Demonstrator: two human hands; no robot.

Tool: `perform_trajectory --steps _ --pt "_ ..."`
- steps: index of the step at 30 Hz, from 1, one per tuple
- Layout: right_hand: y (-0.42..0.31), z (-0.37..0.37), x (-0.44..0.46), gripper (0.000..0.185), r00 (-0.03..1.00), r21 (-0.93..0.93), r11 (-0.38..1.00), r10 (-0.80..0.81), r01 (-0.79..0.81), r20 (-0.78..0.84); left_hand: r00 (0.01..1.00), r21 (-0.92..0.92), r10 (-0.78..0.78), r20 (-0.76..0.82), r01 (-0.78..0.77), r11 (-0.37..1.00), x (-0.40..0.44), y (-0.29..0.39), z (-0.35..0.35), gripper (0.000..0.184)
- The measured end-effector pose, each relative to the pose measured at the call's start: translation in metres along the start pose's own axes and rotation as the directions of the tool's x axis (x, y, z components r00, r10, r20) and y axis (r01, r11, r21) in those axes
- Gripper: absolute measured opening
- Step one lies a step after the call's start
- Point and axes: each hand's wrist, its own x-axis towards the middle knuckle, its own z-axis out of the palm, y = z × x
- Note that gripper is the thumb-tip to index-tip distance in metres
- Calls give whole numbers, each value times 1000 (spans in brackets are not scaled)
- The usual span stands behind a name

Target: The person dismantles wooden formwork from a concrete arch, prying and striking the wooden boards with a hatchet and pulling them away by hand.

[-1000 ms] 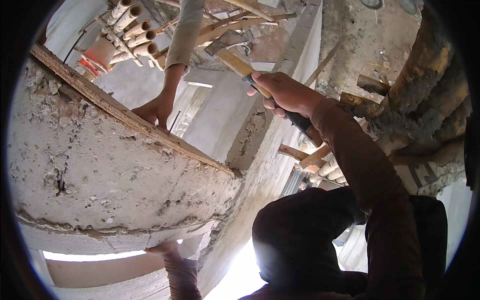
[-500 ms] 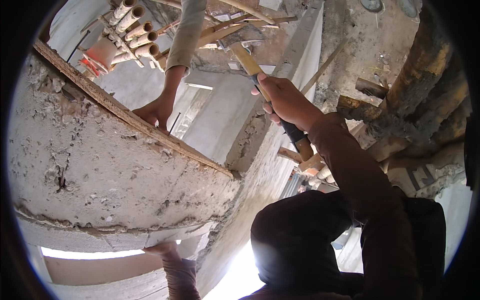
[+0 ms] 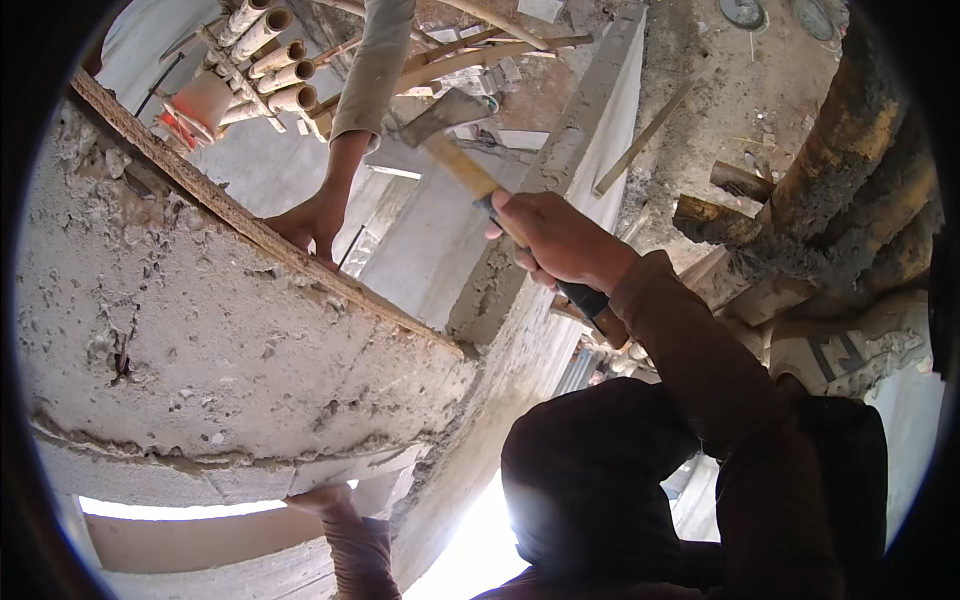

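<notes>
1. Hammer (image 3: 468,172) is lying diagonally across the right grip (image 3: 562,238); its metal head is projecting up and left in the view, beyond the thumb side, and its butt is protruding down and right below the little-finger side.
2. Right grip is clenching the dark-wrapped part of the handle, with the pale wooden length showing between hand and head. The head is appearing slightly blurred and is standing apart from the board.
3. Left grip (image 3: 325,499) is touching the lower edge of the rough concrete surface (image 3: 230,340), at the bottom of the view. Its fingers are partly hidden, so whether it is grasping or lying open cannot be told.
4. Wooden board (image 3: 250,228) is running along the upper edge of the concrete surface.
5. Co-worker's hand (image 3: 312,222), extending from a light sleeve (image 3: 372,85), is touching the board. A thin dark rod (image 3: 351,247) is standing just beside that hand.
6. Hollow poles (image 3: 285,75) are lying together at upper left, near a red and whitish object (image 3: 200,105).
7. Loose stick (image 3: 645,138) is lying on the ground to the right of the pale wall edge (image 3: 585,110).
</notes>
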Motion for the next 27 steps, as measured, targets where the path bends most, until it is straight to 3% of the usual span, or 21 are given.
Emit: perform_trajectory --steps 1,3,6,7,9,11,14,15,17,19,22,24,25,27 --pt "-1 6 -4 60 974 -141 990 30 2 224 999 -61 -39 -14 38 997 -8 11 15 69" --pt "4 4 -12 60 967 -146 989 41 -4 251 996 -112 -89 -26 86 990 -10 11 18 70" --pt "5 -17 -7 57 998 30 999 37 -36 -52 1000 -11 -14 -24 14 1000 5 -4 -2 71" --pt "7 -13 -5 57 998 32 999 38 -36 -51 1000 -32 -22 2 22 999 6 -4 -5 71" --pt "13 -5 1 57 952 216 974 1 69 -307 999 -59 -26 25 27 998 4 -2 1 71" --pt "20 4 -5 58 963 183 981 -15 67 -270 999 -99 -45 26 47 994 -5 6 14 70" --pt "26 19 -16 57 998 175 983 -46 53 -42 994 -121 -90 69 98 988 -1 6 8 69" --pt "30 25 -14 57 998 177 983 -48 54 -41 994 -121 -88 68 96 988 1 4 5 69" --pt "35 38 -10 55 992 4 999 -53 53 117 995 -107 -58 77 66 992 4 0 2 67" --pt "36 39 -12 53 980 66 998 8 -21 201 996 -101 -34 87 43 994 1 2 6 67" --pt "40 32 -15 53 992 -34 999 0 5 126 994 -117 -35 107 47 992 4 -1 1 68" --pt "36 29 -18 51 996 122 992 -22 33 -88 991 -137 -53 121 69 988 4 1 1 69" --pt "36 31 -17 51 996 123 992 -23 33 -85 994 -134 -55 98 68 989 1 4 6 69" --pt "40 42 -15 50 973 -6 990 -139 140 -186 995 -125 -62 75 71 990 1 3 4 70"
